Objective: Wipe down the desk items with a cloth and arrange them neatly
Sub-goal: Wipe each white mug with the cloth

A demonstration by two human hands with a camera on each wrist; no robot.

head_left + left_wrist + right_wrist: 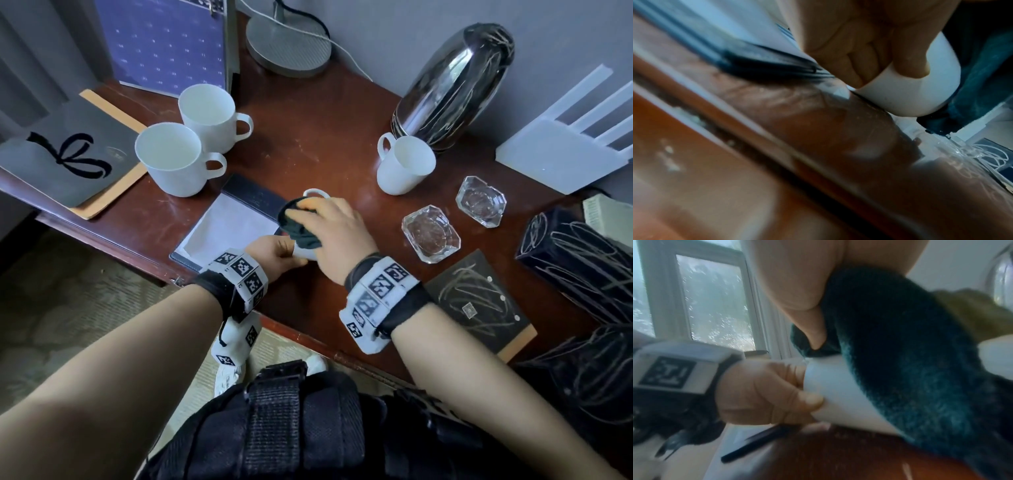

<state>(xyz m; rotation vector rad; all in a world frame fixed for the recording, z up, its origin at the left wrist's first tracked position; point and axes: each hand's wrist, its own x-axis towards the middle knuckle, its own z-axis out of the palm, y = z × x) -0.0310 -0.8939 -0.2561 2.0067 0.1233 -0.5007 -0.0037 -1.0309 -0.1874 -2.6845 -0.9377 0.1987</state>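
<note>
left hand (274, 251) grips the lower wall of a white cup (836, 395), which stands on the wooden desk (308, 144) at the front edge beside a notepad (227, 226). right hand (337, 228) clutches a dark green cloth (299, 226), pressing it over the cup rim.

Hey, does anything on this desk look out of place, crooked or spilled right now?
Nothing is spilled or broken. The notepad lies askew and juts past the desk's front edge. One white cup stands apart from the pair at the left. The left hand holds the fourth cup.
</note>
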